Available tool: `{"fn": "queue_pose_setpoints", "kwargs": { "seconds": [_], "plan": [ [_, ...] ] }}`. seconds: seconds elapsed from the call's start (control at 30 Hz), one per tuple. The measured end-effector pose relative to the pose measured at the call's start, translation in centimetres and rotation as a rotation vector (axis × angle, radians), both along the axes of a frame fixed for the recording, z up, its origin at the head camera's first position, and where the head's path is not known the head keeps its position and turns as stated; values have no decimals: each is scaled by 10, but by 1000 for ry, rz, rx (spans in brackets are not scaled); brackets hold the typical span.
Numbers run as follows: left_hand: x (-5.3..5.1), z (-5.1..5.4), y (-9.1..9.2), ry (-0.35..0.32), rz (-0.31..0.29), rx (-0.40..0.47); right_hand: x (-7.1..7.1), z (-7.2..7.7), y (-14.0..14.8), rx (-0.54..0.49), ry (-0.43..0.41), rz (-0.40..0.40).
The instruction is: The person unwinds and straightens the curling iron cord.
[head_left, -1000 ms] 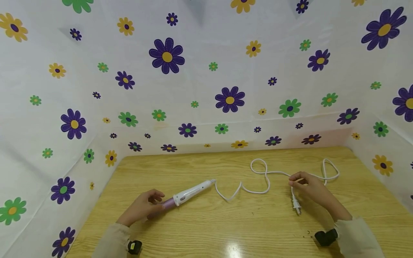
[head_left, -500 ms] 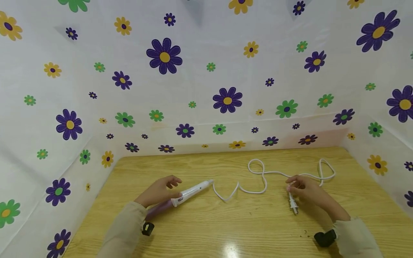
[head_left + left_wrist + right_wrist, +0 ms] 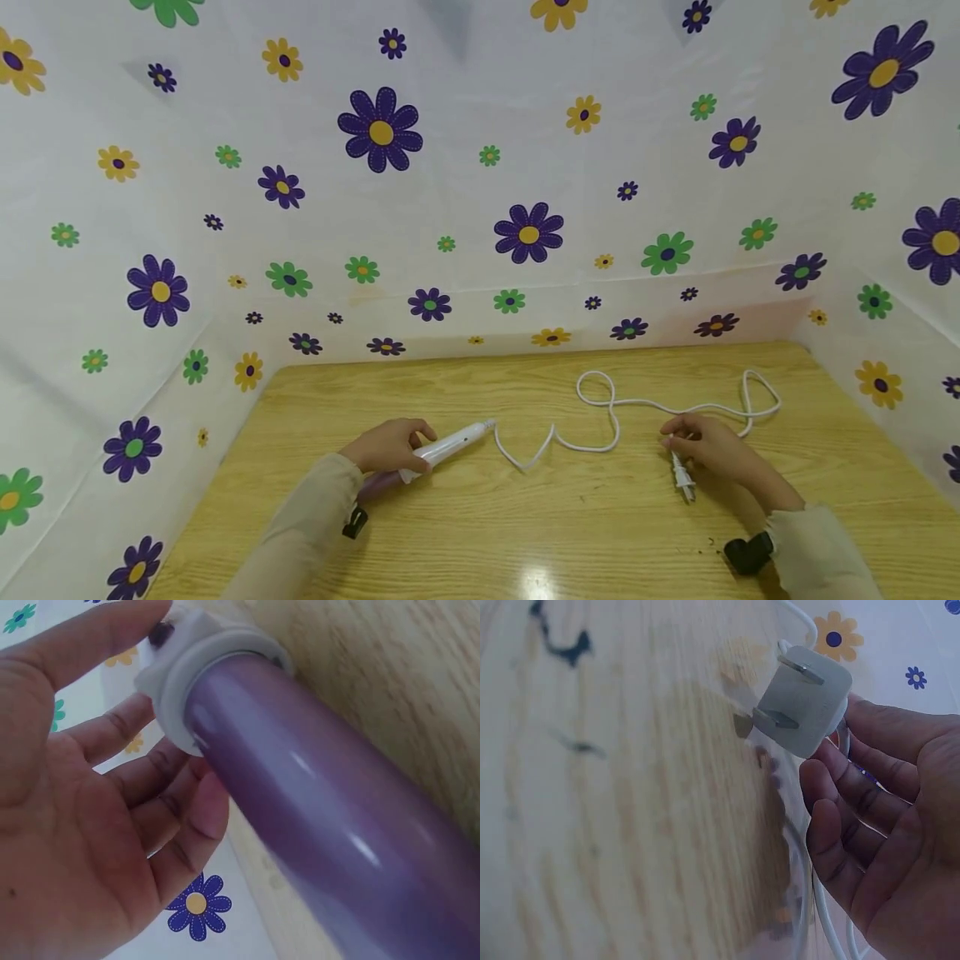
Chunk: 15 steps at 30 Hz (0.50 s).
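On the wooden table lies a curling iron (image 3: 454,444) with a white handle and a purple barrel (image 3: 322,795). My left hand (image 3: 390,447) grips the handle close to the barrel. In the left wrist view the thumb lies on the handle's collar end, with the other fingers curled at its side. A white cord (image 3: 587,448) runs from the handle across to my right hand (image 3: 705,450), which pinches it just behind the two-pin plug (image 3: 682,481). The right wrist view shows the plug (image 3: 806,697) with its prongs pointing away from the fingers.
Loops of the cord lie toward the back right of the table (image 3: 525,533). A white sheet (image 3: 465,192) printed with flowers rises behind and at both sides. Small dark marks (image 3: 705,546) show near the right wrist.
My left hand has moved right from the purple barrel to the handle and closed on it. My right hand stays by the plug, with only slight movement.
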<state>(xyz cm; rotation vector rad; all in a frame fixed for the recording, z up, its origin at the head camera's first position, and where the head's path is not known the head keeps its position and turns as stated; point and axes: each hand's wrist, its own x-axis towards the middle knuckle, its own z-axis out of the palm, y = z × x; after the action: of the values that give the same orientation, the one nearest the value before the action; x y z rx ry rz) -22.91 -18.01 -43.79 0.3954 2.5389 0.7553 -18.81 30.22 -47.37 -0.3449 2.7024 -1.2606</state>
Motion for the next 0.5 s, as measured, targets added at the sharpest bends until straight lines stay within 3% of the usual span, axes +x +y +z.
{"fn": "queue_pose_setpoints", "kwargs": {
  "seconds": [0.27,0.5],
  "plan": [
    [-4,-2,2,17,3,-13,2,2,5,-42,-24,-30],
    [-5,-6,-2,116,54,-47,6,5,14,-117,-65,-54]
  ]
}}
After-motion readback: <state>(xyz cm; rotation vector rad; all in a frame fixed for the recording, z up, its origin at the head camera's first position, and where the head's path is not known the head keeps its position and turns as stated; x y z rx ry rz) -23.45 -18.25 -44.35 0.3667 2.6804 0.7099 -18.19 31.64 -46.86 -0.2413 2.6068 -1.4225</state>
